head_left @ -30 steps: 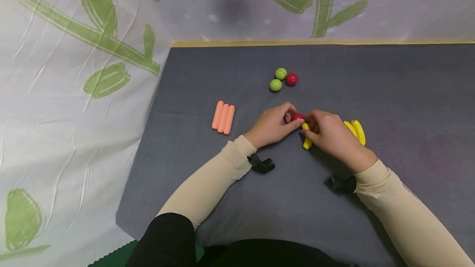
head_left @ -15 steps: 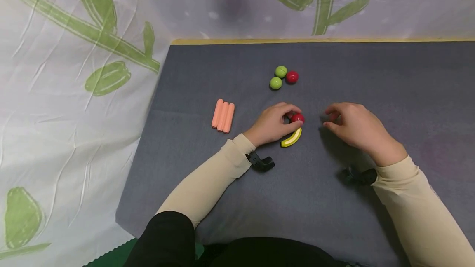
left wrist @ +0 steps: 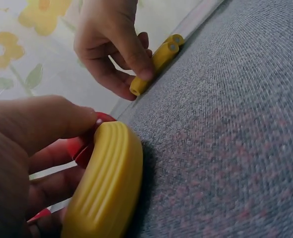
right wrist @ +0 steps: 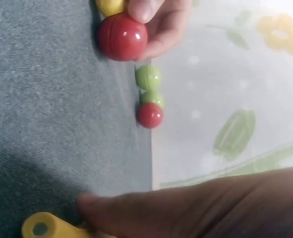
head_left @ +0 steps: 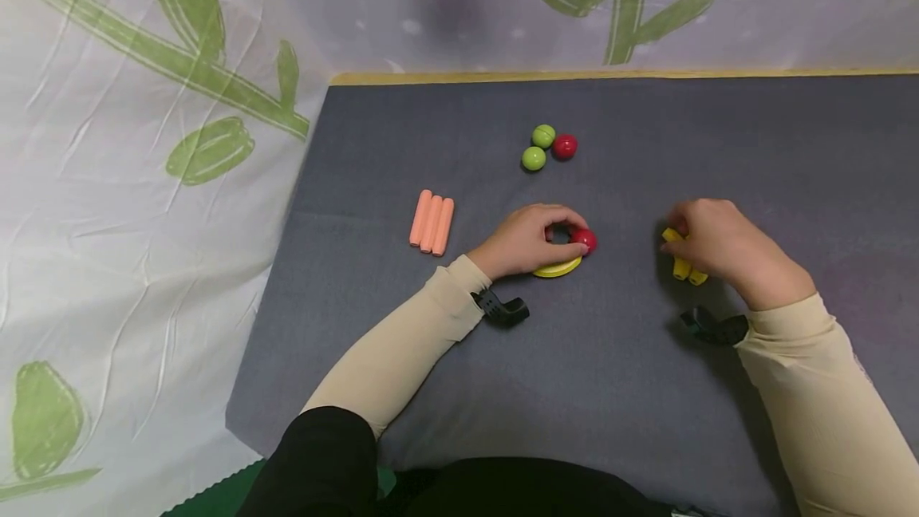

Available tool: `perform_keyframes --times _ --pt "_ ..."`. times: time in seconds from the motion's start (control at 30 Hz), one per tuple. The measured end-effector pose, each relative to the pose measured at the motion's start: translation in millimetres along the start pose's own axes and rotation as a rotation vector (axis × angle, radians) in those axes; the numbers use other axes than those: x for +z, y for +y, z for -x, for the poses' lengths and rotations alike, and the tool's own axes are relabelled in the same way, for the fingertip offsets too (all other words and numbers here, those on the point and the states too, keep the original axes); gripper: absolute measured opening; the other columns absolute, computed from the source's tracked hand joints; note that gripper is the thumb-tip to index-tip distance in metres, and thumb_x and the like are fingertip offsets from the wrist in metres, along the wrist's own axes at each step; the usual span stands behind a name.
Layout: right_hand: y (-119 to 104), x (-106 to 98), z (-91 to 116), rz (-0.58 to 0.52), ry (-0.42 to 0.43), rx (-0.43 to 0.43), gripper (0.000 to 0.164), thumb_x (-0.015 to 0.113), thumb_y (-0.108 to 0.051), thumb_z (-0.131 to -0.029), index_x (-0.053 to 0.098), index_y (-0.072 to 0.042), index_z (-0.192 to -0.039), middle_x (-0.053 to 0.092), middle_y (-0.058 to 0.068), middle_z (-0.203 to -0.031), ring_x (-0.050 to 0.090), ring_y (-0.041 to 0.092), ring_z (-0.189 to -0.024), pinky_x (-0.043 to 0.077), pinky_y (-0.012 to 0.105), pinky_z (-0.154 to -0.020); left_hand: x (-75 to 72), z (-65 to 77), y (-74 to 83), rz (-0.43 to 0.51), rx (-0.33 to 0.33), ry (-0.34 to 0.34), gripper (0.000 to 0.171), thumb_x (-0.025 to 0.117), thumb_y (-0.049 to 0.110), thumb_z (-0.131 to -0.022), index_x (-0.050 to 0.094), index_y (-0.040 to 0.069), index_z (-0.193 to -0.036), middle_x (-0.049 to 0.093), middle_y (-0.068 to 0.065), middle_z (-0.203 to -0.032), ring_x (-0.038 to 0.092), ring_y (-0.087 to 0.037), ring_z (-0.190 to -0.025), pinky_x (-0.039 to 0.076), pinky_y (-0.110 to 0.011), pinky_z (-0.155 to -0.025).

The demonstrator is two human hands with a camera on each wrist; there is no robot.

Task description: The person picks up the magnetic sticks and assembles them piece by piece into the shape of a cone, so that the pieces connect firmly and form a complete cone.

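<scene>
My left hand (head_left: 527, 239) holds a shiny red ball (head_left: 585, 241) with a groove between thumb and fingers, close above the grey cloth. Just under its thumb lies a yellow toy banana (head_left: 557, 270); in the left wrist view this banana (left wrist: 107, 183) shows ridges and appears against the ball. Off to the right, my right hand (head_left: 728, 244) pinches one of two more yellow toy bananas (head_left: 680, 268) that lie side by side. The left wrist view shows its thumb on the nearer one (left wrist: 156, 64). Its fingers partly cover both bananas in the head view.
Two green balls (head_left: 534, 158) and another red ball (head_left: 565, 147) sit together farther back. At the left, several is too many: three salmon-coloured sticks (head_left: 431, 222) lie side by side. A patterned curtain (head_left: 459, 14) stands behind the table's far edge.
The right hand has moved right, away from the left hand, onto the two bananas. The left hand has shifted the red ball slightly right and nearer; the banana beside it has turned.
</scene>
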State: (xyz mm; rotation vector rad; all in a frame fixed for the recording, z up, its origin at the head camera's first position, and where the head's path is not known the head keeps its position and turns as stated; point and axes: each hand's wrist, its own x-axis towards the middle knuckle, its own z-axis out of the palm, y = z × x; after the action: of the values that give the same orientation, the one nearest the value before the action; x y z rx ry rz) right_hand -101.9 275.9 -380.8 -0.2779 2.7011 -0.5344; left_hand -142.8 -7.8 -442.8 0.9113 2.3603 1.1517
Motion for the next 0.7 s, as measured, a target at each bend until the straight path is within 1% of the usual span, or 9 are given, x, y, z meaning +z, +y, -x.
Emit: perform_keyframes --times 0.07,0.17,0.27,0.37,0.43,0.53,0.63,0.7 --pt "0.1 0.8 -0.7 0.002 -0.019 0.008 0.035 0.074 -0.009 -0.093 0.067 0.015 -0.118 0.069 0.031 -0.105 0.067 0.039 -0.089 0.053 0.059 -0.084 -0.4 0.0 -0.3 -0.007 0.013 -0.013 0.028 0.076 0.033 -0.097 0.075 0.022 -0.122 0.070 0.008 -0.114 0.055 -0.009 -0.088 0.046 -0.024 -0.081" --pt "-0.4 2.5 -2.3 -0.010 -0.020 0.005 0.036 0.073 -0.010 -0.095 0.068 0.015 -0.121 0.070 0.033 -0.109 0.069 0.038 -0.088 0.055 0.057 -0.082 -1.3 0.1 -0.2 -0.007 0.030 -0.036 0.028 0.077 0.033 -0.097 0.076 0.023 -0.124 0.071 0.009 -0.115 0.056 -0.008 -0.090 0.047 -0.023 -0.083" --pt "-1.5 5.5 -5.2 -0.029 -0.003 -0.005 0.036 0.072 -0.013 -0.097 0.069 0.013 -0.120 0.071 0.032 -0.109 0.069 0.037 -0.089 0.056 0.055 -0.079 -2.1 0.2 0.0 -0.003 0.038 -0.061 0.030 0.078 0.033 -0.096 0.076 0.024 -0.125 0.072 0.010 -0.116 0.056 -0.007 -0.093 0.046 -0.023 -0.085" --pt "-3.5 9.4 -8.1 -0.057 0.018 -0.005 0.038 0.070 -0.017 -0.099 0.068 0.013 -0.121 0.071 0.032 -0.111 0.069 0.040 -0.095 0.055 0.057 -0.082 -2.4 0.1 -0.1 -0.011 0.035 -0.075 0.030 0.078 0.034 -0.096 0.076 0.023 -0.124 0.073 0.010 -0.115 0.056 -0.007 -0.092 0.045 -0.024 -0.085" --pt "-5.3 12.7 -10.2 -0.075 0.052 -0.003 0.038 0.069 -0.019 -0.099 0.069 0.012 -0.120 0.072 0.031 -0.109 0.070 0.040 -0.095 0.055 0.056 -0.082 -2.9 -0.1 0.2 -0.020 0.024 -0.082 0.029 0.079 0.036 -0.096 0.075 0.023 -0.122 0.072 0.011 -0.113 0.055 -0.008 -0.090 0.045 -0.024 -0.084" --pt "-10.6 18.4 -12.7 -0.117 0.131 0.004 0.037 0.068 -0.021 -0.096 0.071 0.011 -0.115 0.074 0.028 -0.104 0.071 0.037 -0.090 0.055 0.049 -0.076 -3.2 -0.4 0.3 -0.032 0.026 -0.097 0.027 0.079 0.038 -0.095 0.075 0.025 -0.119 0.071 0.012 -0.107 0.054 -0.009 -0.088 0.044 -0.024 -0.082" --pt "-16.3 25.0 -14.9 -0.152 0.220 0.007 0.033 0.070 -0.021 -0.093 0.073 0.008 -0.108 0.075 0.024 -0.096 0.070 0.033 -0.084 0.052 0.041 -0.069 -3.6 -0.5 1.4 -0.042 0.052 -0.121 0.027 0.080 0.038 -0.095 0.077 0.026 -0.119 0.071 0.012 -0.105 0.055 -0.009 -0.088 0.043 -0.025 -0.081" --pt "-19.2 28.8 -15.4 -0.175 0.266 0.012 0.031 0.071 -0.021 -0.093 0.073 0.007 -0.105 0.075 0.022 -0.094 0.069 0.032 -0.081 0.051 0.039 -0.067 -4.0 -0.7 2.5 -0.051 0.074 -0.138 0.027 0.079 0.037 -0.096 0.077 0.025 -0.120 0.072 0.012 -0.106 0.055 -0.009 -0.088 0.043 -0.025 -0.081"
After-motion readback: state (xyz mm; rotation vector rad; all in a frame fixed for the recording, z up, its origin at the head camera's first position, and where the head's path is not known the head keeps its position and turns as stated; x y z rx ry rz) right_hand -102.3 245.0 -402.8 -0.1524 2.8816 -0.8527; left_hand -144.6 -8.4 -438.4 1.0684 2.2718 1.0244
